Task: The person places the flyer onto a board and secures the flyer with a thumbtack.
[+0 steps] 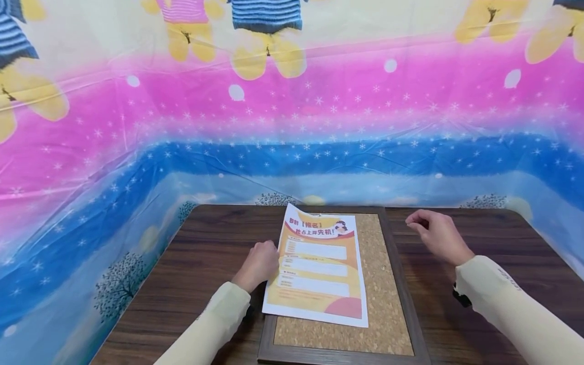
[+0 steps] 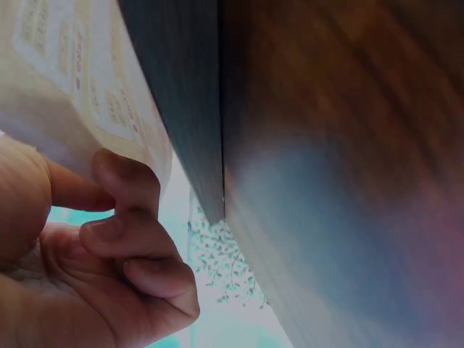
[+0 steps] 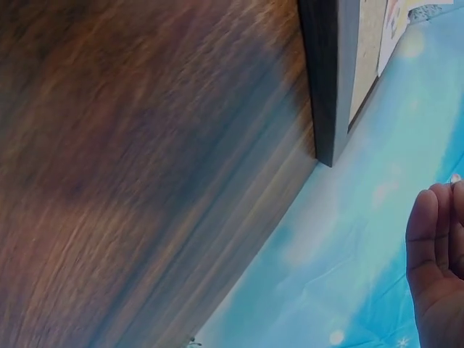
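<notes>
My left hand (image 1: 259,264) pinches the left edge of a printed paper poster (image 1: 315,263), yellow and red with white boxes. In the left wrist view, the poster (image 2: 80,87) bends where thumb and forefinger meet, while the other fingers curl into the palm. The sheet lies over a cork board (image 1: 383,284) in a dark wooden frame, covering much of its left side. To the right of the board, my right hand (image 1: 439,235) is raised with its fingertips together. A tiny pale, pin-like thing (image 3: 455,178) shows at those fingertips; its exact kind is unclear.
The board lies on a dark wood-grain table (image 1: 201,253). Its raised frame (image 1: 401,284) stands above the tabletop. A pink and blue patterned cloth (image 1: 292,111) hangs behind and along the sides of the table.
</notes>
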